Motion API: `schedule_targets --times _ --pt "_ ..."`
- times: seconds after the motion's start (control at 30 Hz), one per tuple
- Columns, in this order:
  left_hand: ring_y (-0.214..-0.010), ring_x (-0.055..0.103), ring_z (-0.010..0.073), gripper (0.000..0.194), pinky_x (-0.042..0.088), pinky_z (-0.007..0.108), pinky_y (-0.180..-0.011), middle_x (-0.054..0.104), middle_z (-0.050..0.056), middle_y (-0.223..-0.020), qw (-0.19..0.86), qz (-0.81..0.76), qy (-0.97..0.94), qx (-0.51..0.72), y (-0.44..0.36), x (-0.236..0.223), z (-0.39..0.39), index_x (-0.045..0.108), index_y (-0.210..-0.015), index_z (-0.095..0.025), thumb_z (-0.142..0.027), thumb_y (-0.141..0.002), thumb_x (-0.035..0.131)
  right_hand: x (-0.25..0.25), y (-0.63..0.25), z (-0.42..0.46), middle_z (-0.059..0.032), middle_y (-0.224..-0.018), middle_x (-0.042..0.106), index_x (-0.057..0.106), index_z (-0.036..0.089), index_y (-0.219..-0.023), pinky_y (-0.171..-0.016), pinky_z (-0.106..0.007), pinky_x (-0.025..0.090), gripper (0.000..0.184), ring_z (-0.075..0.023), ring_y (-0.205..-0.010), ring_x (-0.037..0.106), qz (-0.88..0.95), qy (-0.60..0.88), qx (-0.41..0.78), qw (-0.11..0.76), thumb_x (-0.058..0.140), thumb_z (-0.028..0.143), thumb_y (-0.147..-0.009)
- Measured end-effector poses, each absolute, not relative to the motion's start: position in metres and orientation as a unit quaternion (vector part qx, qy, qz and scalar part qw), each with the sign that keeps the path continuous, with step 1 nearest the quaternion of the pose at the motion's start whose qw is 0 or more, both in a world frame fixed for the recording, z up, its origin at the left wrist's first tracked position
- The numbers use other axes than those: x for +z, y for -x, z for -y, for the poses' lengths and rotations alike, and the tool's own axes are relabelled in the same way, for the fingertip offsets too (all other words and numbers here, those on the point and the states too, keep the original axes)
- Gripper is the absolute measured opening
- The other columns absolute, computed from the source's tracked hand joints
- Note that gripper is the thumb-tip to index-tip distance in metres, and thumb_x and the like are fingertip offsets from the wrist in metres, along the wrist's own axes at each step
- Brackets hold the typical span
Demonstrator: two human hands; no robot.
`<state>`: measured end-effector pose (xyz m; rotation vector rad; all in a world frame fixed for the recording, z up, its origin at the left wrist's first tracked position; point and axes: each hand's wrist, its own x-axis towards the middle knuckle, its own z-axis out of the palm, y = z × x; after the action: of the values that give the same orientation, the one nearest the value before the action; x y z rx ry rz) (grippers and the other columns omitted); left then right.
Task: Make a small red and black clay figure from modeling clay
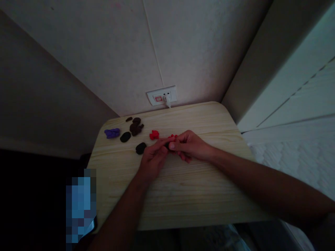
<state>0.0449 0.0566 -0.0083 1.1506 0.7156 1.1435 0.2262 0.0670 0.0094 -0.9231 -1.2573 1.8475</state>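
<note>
My left hand (154, 159) and my right hand (193, 145) meet above the middle of the table, fingers closed. Pinched between their fingertips is a small black piece of modelling clay (168, 145). Some red clay (172, 136) shows just behind the fingers, partly hidden; whether a hand touches it I cannot tell. A separate red lump (154, 135) lies beyond my left hand. Close to that hand's left side rests a flattened black clay piece (141, 148), with another black oval (125, 137) farther left.
Several brown clay lumps (136, 128) lie toward the table's back left, near a purple lump (112, 133). The light wooden table (183, 195) stands against a wall with a socket (162, 96) and a white plug (166, 100). A pixelated bright patch is at lower left.
</note>
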Motion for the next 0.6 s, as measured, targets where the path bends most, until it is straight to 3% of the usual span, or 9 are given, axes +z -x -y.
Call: schedule_targets --times 0.13,0.27,0.47,0.6 --pt "-0.075 0.067 0.0136 0.03 0.055 0.026 -0.068 0.078 0.011 -0.108 0.679 -0.292 -0.471 0.482 -0.0461 -0.0046 -0.057 0.083 -0.107 -0.022 -0.042 -0.084 0.08 0.0085 -0.2261 -0.0671 0.0053 -0.046 0.055 0.055 0.017 -0.056 -0.031 -0.017 0.03 0.05 -0.0054 -0.034 0.042 0.519 0.365 0.665 0.393 0.084 0.054 -0.073" --pt "-0.065 0.063 0.0101 0.029 0.049 0.019 -0.056 0.078 0.006 -0.087 0.664 -0.339 -0.439 0.502 -0.0459 -0.0043 -0.0598 0.084 -0.099 -0.022 -0.038 -0.075 0.089 0.0102 -0.2246 -0.0634 0.0072 -0.049 0.051 0.058 0.017 -0.066 -0.036 -0.018 0.029 0.045 -0.0056 -0.039 0.042 0.552 0.366 0.614 0.43 0.081 0.053 -0.079" --pt "-0.054 0.062 0.0092 0.027 0.049 0.02 -0.052 0.073 0.0 -0.069 0.608 -0.398 -0.451 0.518 -0.0421 -0.0124 -0.0628 0.079 -0.078 -0.021 -0.029 -0.059 0.097 0.0106 -0.2267 -0.0589 0.0052 -0.056 0.053 0.055 0.018 -0.074 -0.042 -0.021 0.036 0.045 -0.0081 -0.044 0.047 0.635 0.33 0.588 0.377 0.055 0.056 -0.097" --pt "-0.069 0.069 0.0143 0.022 0.056 0.024 -0.065 0.076 0.002 -0.076 0.531 -0.395 -0.542 0.518 -0.0417 -0.0103 -0.0625 0.081 -0.078 -0.02 -0.023 -0.062 0.095 0.0092 -0.2292 -0.0607 0.0046 -0.055 0.051 0.055 0.018 -0.07 -0.044 -0.021 0.035 0.046 -0.0083 -0.045 0.046 0.66 0.335 0.568 0.361 0.054 0.054 -0.098"
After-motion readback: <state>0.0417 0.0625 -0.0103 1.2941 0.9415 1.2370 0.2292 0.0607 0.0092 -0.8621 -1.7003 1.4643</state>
